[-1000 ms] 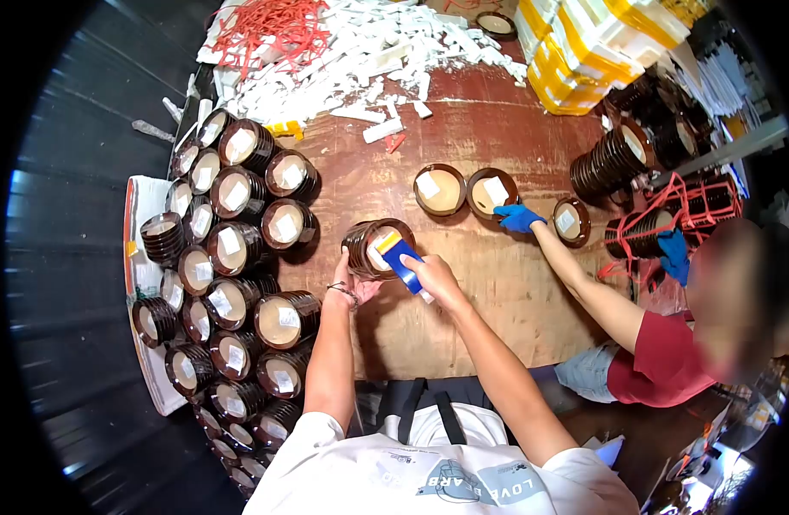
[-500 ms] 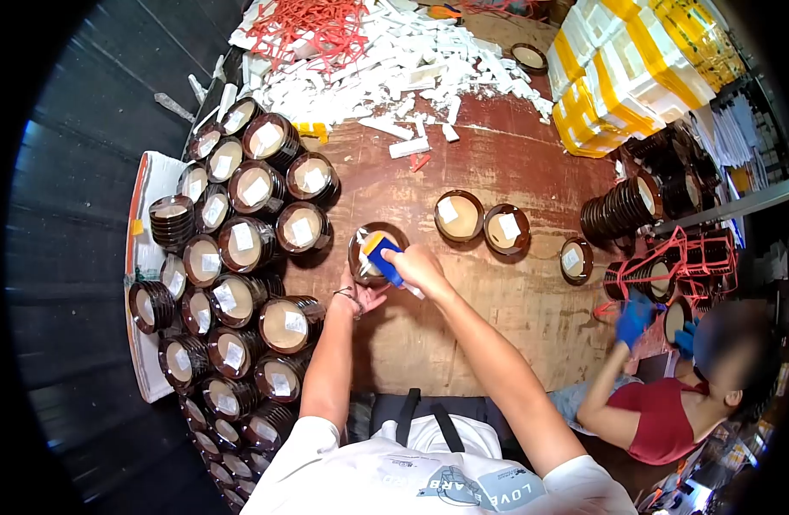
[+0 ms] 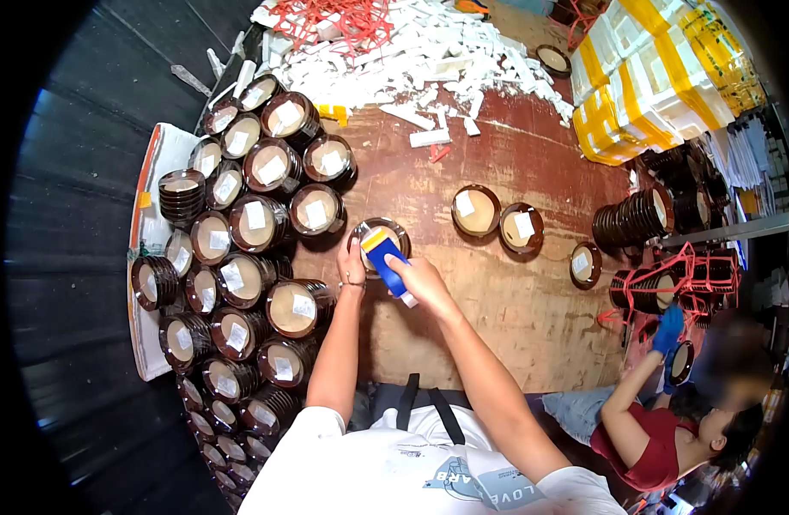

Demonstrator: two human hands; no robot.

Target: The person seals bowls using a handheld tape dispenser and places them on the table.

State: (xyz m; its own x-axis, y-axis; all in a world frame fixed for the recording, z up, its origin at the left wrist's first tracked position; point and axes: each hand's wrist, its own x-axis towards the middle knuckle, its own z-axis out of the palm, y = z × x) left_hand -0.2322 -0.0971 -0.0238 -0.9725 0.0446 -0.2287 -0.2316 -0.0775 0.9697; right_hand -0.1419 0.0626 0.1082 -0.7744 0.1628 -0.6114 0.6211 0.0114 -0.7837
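My right hand [image 3: 418, 280] is wrapped round a blue tool [image 3: 386, 262] with a yellow end, which lies over the dark-rimmed dish stack [image 3: 394, 234] in front of me. At the left side of that stack is my left hand [image 3: 352, 262], its fingers against the rim and partly hidden. How many dishes are under the tool cannot be made out. Right of the stack, two round brown dishes with white labels, one [image 3: 476, 211] and another [image 3: 521, 229], lie side by side on the wooden table [image 3: 497, 335].
Many labelled dish stacks [image 3: 293, 307] crowd the left side. White foam scraps [image 3: 429, 77] and red straps [image 3: 343, 21] lie at the back. Taped foam boxes [image 3: 643, 81] stand at the back right. A co-worker in red [image 3: 648, 442] with blue gloves holds a dish [image 3: 682, 362] at the right.
The co-worker's gloved hand has left the middle dishes, and a dish is now held at the right. The view has shifted. My tool remains over the stack, whose top now faces the camera more.
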